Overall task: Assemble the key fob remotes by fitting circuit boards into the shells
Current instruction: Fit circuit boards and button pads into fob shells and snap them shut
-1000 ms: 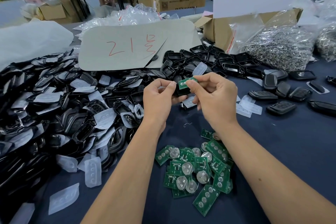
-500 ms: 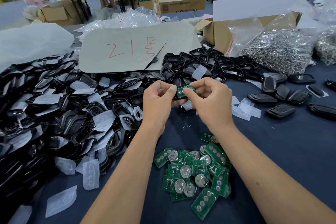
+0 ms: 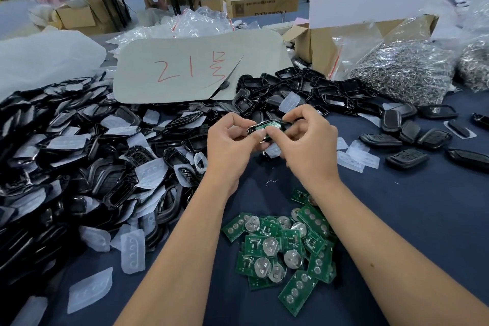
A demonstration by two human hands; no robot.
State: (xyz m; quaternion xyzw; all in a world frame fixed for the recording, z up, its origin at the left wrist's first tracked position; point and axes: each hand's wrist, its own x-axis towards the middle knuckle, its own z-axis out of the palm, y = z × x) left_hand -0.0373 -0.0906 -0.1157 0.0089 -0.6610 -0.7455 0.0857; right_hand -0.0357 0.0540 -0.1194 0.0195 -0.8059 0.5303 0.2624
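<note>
Left of centre, heaped black shells (image 3: 87,156); spare circuit boards (image 3: 283,246) piled near. Both hands, left hand (image 3: 230,143) and right hand (image 3: 309,145), pinch shell (image 3: 255,130) with green board (image 3: 270,124) between fingertips.

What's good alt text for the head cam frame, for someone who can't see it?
Two bare hands, left hand and right hand, press a green circuit board into a black key fob shell above a dark blue table. Loose circuit boards lie between the forearms, empty shells are heaped at left, and assembled fobs sit at right.
</note>
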